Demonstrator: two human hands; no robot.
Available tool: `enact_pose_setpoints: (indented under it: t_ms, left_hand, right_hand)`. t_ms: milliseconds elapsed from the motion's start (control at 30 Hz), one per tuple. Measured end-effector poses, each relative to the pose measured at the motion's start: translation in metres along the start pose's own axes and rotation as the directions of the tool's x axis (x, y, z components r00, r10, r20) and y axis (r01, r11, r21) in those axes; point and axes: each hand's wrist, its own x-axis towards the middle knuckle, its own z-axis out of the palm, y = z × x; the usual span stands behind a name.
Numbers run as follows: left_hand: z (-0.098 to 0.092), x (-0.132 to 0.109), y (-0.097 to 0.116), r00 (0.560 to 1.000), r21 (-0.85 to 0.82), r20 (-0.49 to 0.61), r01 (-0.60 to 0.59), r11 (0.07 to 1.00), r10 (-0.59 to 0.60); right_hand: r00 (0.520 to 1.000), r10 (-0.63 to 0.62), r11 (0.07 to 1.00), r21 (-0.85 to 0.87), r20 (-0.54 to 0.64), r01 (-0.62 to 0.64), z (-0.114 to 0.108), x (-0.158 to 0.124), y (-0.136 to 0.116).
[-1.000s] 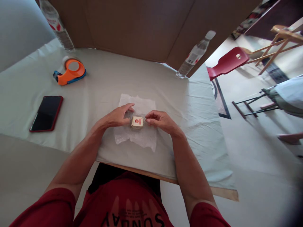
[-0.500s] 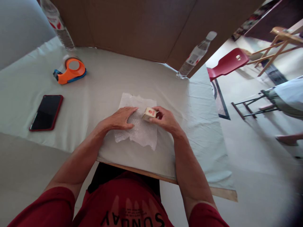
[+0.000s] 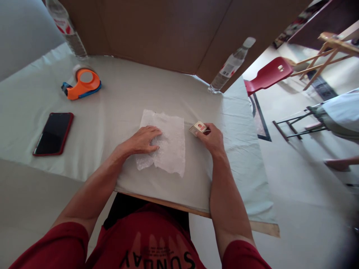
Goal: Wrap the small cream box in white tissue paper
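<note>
A sheet of bubble wrap (image 3: 169,145) lies flat on the cloth-covered table (image 3: 165,192) in front of me. My left hand (image 3: 144,140) rests on its left part, fingers apart, holding nothing. Right of the sheet, my right hand (image 3: 211,138) grips a small cream-coloured box (image 3: 200,126) with a red print on its top, between thumb and fingers. What is inside the box, if anything, is hidden.
On the left are an orange tape dispenser (image 3: 84,83) and a phone (image 3: 54,133) in a red case. Water bottles (image 3: 228,70) stand against a brown cardboard panel (image 3: 157,33) at the back. A red chair (image 3: 270,76) and a seated person's leg (image 3: 338,164) are off to the right.
My right hand has carried the small box to the right, from above the bubble wrap to beside it. My left hand has stayed almost where it was on the sheet.
</note>
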Motion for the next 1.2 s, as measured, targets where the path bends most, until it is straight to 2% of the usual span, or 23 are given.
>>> enact_pose_setpoints:
  t_ms: [167,300,400,667,967,1033,1100,1133,1200]
  left_hand:
    - [-0.002,0.0,0.002,1.0,0.005,0.013,-0.002,1.0,0.002]
    - [-0.007,0.001,0.005,0.998,0.038,0.063,0.005,0.999,-0.007]
    - [-0.008,0.001,0.006,0.996,0.067,0.085,0.01,0.998,-0.016]
    - [-0.006,0.001,0.005,0.997,0.088,0.077,0.016,0.996,-0.023]
    - [-0.006,0.001,0.003,0.997,0.081,0.071,-0.003,0.997,-0.002]
    - [-0.006,0.001,0.003,0.998,0.079,0.068,-0.004,0.997,-0.001]
    - [-0.006,0.001,0.004,0.998,0.077,0.067,-0.007,0.997,0.002]
    - [-0.006,0.001,0.004,0.998,0.079,0.066,-0.006,0.997,0.0]
    - [-0.005,0.001,0.004,0.998,0.088,0.062,0.005,0.996,-0.01]
  right_hand:
    - [0.997,0.07,0.987,-0.147,0.02,-0.066,-0.013,0.001,0.003]
    - [0.991,0.133,0.912,-0.391,-0.001,-0.123,-0.024,-0.002,0.002]
    - [0.99,0.14,0.864,-0.487,-0.01,-0.127,-0.029,-0.005,0.002]
    - [0.999,0.034,0.911,-0.411,-0.007,-0.034,-0.021,-0.01,-0.009]
    - [0.994,0.063,0.927,-0.365,-0.085,-0.09,-0.027,-0.006,-0.004]
    - [0.993,0.019,0.935,-0.35,-0.119,-0.06,-0.023,-0.007,-0.007]
    - [0.988,-0.081,0.947,-0.319,-0.13,0.035,-0.011,-0.011,-0.015]
    - [0.983,-0.146,0.949,-0.298,-0.111,0.107,-0.002,-0.015,-0.021]
    - [0.956,-0.292,0.929,-0.231,0.024,0.289,0.02,-0.028,-0.038]
